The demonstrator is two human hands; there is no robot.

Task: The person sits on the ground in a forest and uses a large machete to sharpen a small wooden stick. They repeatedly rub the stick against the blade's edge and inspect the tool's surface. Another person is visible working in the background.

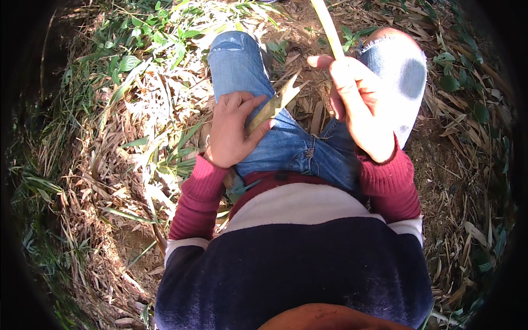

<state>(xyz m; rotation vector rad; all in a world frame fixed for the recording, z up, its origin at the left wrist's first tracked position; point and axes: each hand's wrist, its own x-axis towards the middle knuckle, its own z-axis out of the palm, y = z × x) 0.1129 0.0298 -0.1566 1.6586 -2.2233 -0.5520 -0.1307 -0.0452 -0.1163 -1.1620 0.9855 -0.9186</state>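
Person seated on the ground, knees up, jeans [286, 146] filling the centre of the frame. Dry leaves [137, 165] and green weeds [143, 38] all round, thickest at left and upper left.

Left hand [234, 129], centre left of frame, rests on the left thigh and is clenched around a short greenish-yellow piece of cane [273, 107]. Thumb lies along it. Its far end sticks out toward the centre and is split or cut into a ragged fork. The lower end is hidden in the palm.

Right hand [357, 104], upper right of centre, is wrapped round a long pale stick [328, 27] that runs up and out of the top edge. Fingers closed on it, index finger stretched toward the left. The part below the fist cannot be seen.

The short piece and the long stick are apart; there is a gap between the forked tip and the right hand.

No knife or blade shows in either hand.

Progress, as a judgement: the short piece looks already cut free and worked at its tip, so some cutting or splitting seems done. The long stick looks smooth and whole where it shows, so most of it appears unworked. No pile of finished pieces is visible on the ground.
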